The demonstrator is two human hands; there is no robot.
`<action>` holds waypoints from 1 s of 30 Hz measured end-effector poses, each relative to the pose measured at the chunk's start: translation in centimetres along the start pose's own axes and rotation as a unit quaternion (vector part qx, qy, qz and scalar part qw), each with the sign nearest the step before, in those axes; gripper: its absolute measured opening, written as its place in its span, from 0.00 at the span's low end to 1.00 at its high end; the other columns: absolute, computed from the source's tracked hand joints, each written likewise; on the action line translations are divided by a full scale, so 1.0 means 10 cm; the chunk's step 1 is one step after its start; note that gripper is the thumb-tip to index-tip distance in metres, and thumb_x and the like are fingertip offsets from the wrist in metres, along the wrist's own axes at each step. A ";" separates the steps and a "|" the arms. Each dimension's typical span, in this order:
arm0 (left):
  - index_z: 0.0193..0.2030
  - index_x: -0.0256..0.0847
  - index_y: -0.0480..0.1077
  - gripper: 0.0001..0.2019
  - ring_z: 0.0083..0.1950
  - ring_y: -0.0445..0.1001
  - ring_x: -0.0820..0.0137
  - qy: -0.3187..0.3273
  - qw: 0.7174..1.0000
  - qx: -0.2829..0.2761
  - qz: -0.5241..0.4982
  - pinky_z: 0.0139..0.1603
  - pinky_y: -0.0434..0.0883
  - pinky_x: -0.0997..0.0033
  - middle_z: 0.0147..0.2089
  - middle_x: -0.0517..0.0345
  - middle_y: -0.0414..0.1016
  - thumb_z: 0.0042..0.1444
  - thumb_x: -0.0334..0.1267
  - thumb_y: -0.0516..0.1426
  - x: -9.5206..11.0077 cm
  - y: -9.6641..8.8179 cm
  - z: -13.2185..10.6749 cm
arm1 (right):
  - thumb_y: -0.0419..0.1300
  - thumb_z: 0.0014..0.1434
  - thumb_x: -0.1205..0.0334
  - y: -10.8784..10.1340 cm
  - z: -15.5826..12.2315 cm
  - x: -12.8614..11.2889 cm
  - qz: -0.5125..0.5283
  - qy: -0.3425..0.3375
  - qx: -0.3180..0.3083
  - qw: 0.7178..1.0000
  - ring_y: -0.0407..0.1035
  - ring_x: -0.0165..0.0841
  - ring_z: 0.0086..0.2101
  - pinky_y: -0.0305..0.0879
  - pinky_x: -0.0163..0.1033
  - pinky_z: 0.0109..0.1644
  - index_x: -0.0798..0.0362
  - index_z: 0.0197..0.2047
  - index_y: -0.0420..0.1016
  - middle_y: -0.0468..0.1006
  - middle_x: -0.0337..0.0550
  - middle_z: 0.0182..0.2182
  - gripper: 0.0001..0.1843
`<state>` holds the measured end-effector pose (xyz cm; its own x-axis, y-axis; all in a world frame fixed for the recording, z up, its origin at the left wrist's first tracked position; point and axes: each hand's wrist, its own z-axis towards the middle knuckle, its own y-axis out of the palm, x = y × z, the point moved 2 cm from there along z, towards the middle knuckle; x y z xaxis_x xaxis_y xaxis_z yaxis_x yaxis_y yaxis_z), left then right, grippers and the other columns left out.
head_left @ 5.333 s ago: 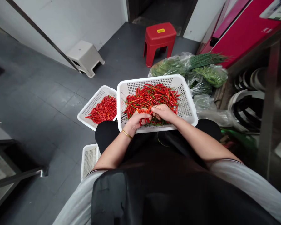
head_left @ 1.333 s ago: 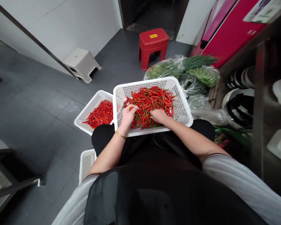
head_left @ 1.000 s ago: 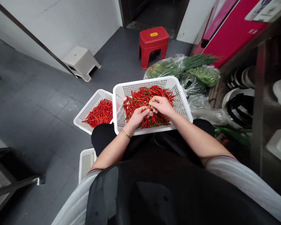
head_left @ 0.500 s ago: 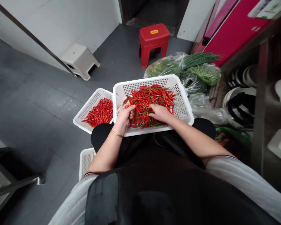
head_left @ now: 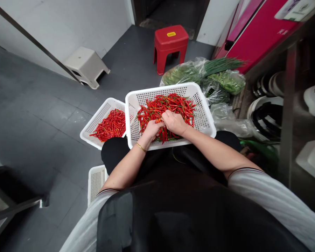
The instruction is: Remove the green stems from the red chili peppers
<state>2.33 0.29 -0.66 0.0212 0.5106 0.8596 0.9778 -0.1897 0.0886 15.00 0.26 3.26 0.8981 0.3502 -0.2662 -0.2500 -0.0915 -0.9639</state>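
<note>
Room to reach into the lap basket (head_left: 203,117) lies at its bare right end, beside the chilies (head_left: 170,103). Between the left hand (head_left: 152,129) and the side basket (head_left: 98,117) rises the lap basket's rim (head_left: 127,120); past the far edge, bagged greens (head_left: 183,74) block the right, while floor (head_left: 123,70) lies open leftward.

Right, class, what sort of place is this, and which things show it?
Probably a kitchen's food preparation area, perhaps a restaurant's: red chillies lie in a perforated white basket, a second basket holds more, and plastic-bagged greens lie nearby.
</note>
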 end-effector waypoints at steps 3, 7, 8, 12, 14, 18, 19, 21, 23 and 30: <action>0.20 0.40 0.58 0.19 0.13 0.50 0.82 0.005 1.000 -0.004 -0.019 0.15 0.45 0.75 0.12 0.70 0.53 0.44 0.40 0.67 0.03 -0.05 -0.07 | 0.48 0.66 0.59 0.10 0.00 0.03 0.152 0.070 0.017 0.986 0.70 0.37 0.34 0.61 0.37 0.36 0.56 0.38 0.67 0.75 0.53 0.37 0.12; 0.26 0.39 0.60 0.21 0.15 0.48 0.85 0.028 0.988 -0.133 -0.074 0.16 0.43 0.79 0.16 0.72 0.52 0.42 0.45 0.69 0.10 -0.13 -0.18 | 0.52 0.62 0.43 0.20 -0.05 0.15 0.547 0.119 -0.015 0.828 0.60 0.27 0.19 0.60 0.33 0.25 0.50 0.32 0.60 0.65 0.34 0.20 0.19; 0.27 0.39 0.60 0.21 0.15 0.48 0.85 0.034 0.982 -0.165 -0.084 0.16 0.44 0.79 0.17 0.72 0.52 0.42 0.46 0.69 0.12 -0.14 -0.20 | 0.53 0.61 0.41 0.20 -0.08 0.18 0.610 0.115 -0.016 0.784 0.58 0.26 0.18 0.59 0.33 0.23 0.50 0.32 0.60 0.62 0.31 0.19 0.20; 0.28 0.39 0.59 0.22 0.16 0.49 0.85 0.070 0.980 -0.164 -0.092 0.17 0.45 0.79 0.18 0.72 0.53 0.44 0.47 0.68 0.10 -0.15 -0.17 | 0.59 0.56 0.41 0.21 -0.22 0.32 0.593 0.134 -0.072 0.791 0.60 0.25 0.17 0.58 0.31 0.21 0.52 0.37 0.67 0.66 0.31 0.20 0.21; 0.28 0.40 0.59 0.21 0.15 0.50 0.84 0.088 0.985 -0.119 -0.085 0.16 0.46 0.79 0.18 0.72 0.53 0.45 0.47 0.67 0.05 -0.12 -0.12 | 0.61 0.55 0.45 0.23 -0.25 0.32 0.507 0.126 -0.113 0.845 0.63 0.24 0.19 0.59 0.30 0.23 0.54 0.40 0.72 0.71 0.33 0.22 0.20; 0.28 0.40 0.59 0.19 0.14 0.50 0.83 0.083 0.991 -0.047 -0.090 0.15 0.46 0.79 0.16 0.71 0.55 0.47 0.46 0.65 0.03 -0.11 -0.05 | 0.63 0.53 0.48 0.21 -0.19 0.19 0.436 0.036 -0.124 0.891 0.65 0.25 0.21 0.61 0.31 0.27 0.56 0.25 0.73 0.70 0.33 0.18 0.18; 0.28 0.40 0.59 0.18 0.15 0.51 0.83 0.084 0.991 -0.022 -0.106 0.15 0.46 0.79 0.16 0.70 0.56 0.49 0.46 0.64 0.06 -0.15 -0.05 | 0.63 0.52 0.48 0.21 -0.17 0.17 0.445 0.034 -0.128 0.886 0.65 0.25 0.20 0.61 0.31 0.27 0.55 0.23 0.70 0.69 0.33 0.16 0.19; 0.28 0.40 0.60 0.16 0.16 0.56 0.82 0.090 0.986 0.030 -0.140 0.15 0.49 0.80 0.19 0.68 0.60 0.51 0.46 0.62 0.13 -0.26 -0.05 | 0.64 0.52 0.47 0.18 -0.15 0.18 0.498 0.066 -0.126 0.855 0.66 0.26 0.19 0.63 0.32 0.26 0.55 0.25 0.71 0.70 0.34 0.16 0.18; 0.30 0.39 0.62 0.14 0.21 0.64 0.80 0.088 0.984 0.043 -0.149 0.17 0.56 0.81 0.23 0.64 0.66 0.51 0.45 0.62 0.18 -0.34 -0.07 | 0.64 0.51 0.48 0.14 -0.14 0.23 0.563 0.104 -0.100 0.814 0.70 0.28 0.21 0.67 0.34 0.27 0.54 0.32 0.72 0.75 0.37 0.21 0.17; 0.34 0.42 0.58 0.17 0.15 0.58 0.81 0.004 0.982 -0.120 -0.144 0.16 0.55 0.81 0.20 0.68 0.65 0.50 0.44 0.63 0.02 0.08 -0.17 | 0.53 0.64 0.58 0.06 -0.13 0.26 0.229 0.088 0.050 0.968 0.74 0.38 0.41 0.67 0.40 0.46 0.56 0.38 0.74 0.79 0.53 0.41 0.12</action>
<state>2.77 -1.19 0.49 -0.2525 0.5654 0.7852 0.8660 -0.2300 0.4441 17.64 -0.12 2.02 0.7301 0.1291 -0.6710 -0.6627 -0.1057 -0.7414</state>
